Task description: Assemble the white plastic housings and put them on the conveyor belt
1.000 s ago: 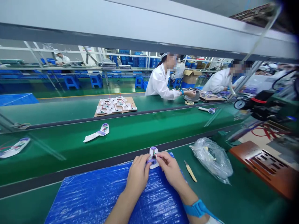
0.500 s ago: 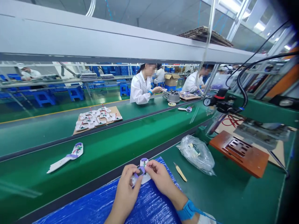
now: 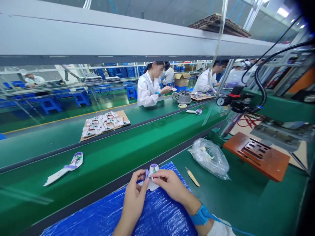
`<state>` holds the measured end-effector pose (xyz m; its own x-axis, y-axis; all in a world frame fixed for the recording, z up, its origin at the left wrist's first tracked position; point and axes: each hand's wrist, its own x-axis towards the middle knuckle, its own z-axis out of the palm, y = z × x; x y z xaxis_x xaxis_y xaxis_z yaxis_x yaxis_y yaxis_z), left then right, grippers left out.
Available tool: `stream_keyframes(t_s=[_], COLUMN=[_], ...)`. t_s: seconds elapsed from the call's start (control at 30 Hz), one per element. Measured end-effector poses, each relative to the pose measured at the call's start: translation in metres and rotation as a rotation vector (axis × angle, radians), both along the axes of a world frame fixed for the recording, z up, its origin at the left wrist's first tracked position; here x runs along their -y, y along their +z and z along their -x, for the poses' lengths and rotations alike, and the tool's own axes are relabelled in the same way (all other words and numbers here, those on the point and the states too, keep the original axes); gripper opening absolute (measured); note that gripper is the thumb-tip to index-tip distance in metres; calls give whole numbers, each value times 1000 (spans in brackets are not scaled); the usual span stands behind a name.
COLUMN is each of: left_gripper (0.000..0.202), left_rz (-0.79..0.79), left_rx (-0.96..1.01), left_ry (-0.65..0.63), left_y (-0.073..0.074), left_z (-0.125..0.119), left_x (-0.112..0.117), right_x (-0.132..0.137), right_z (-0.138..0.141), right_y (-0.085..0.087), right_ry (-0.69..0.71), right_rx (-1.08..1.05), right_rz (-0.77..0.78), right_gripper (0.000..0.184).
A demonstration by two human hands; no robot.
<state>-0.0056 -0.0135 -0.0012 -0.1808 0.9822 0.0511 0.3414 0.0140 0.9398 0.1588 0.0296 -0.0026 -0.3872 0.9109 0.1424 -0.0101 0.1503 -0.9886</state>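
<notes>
Both my hands pinch a small white plastic part with purple trim [image 3: 153,171] above a blue wrapped pad [image 3: 103,209]. My left hand [image 3: 135,193] grips its left side, thumb and fingers closed on it. My right hand [image 3: 169,184] pinches its right side; a blue wrist strap [image 3: 202,214] with a cord circles that wrist. A similar white and purple part [image 3: 64,168] lies on the green conveyor belt [image 3: 118,144] to the left, beyond my hands.
A small knife-like tool [image 3: 192,177] and a clear plastic bag of parts [image 3: 209,157] lie right of my hands. An orange slotted fixture [image 3: 258,154] stands further right. A cardboard tray of parts [image 3: 104,124] sits across the belt. People in white coats [image 3: 149,88] work opposite.
The view swung up and left, then settled. My hands stayed on the white part, turning it slightly. The loose part on the belt has shifted left in view.
</notes>
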Motion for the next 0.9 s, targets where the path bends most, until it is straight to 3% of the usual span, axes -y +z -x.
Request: stream_keyframes(t_s=[0.23,0.43,0.57,0.9], left_gripper=[52,62,66,53], left_rz=[33,50,44,36], left_rx=[-16,7,-7,-80], left_ry=[-7,19,30,-50], left_y=[-5,-1,1,-5], left_z=[1,1,-2,-1], left_x=[1,-3,-3,1], right_x=[1,1,3,4], right_z=[-6,3,8,9], right_y=[13,2,-2,-3], right_ry=[76,-52,-92,-103], right_rx=[57,-29,-50,-33], right_rz=[-116,56,59,26], right_gripper=[21,18,19,16])
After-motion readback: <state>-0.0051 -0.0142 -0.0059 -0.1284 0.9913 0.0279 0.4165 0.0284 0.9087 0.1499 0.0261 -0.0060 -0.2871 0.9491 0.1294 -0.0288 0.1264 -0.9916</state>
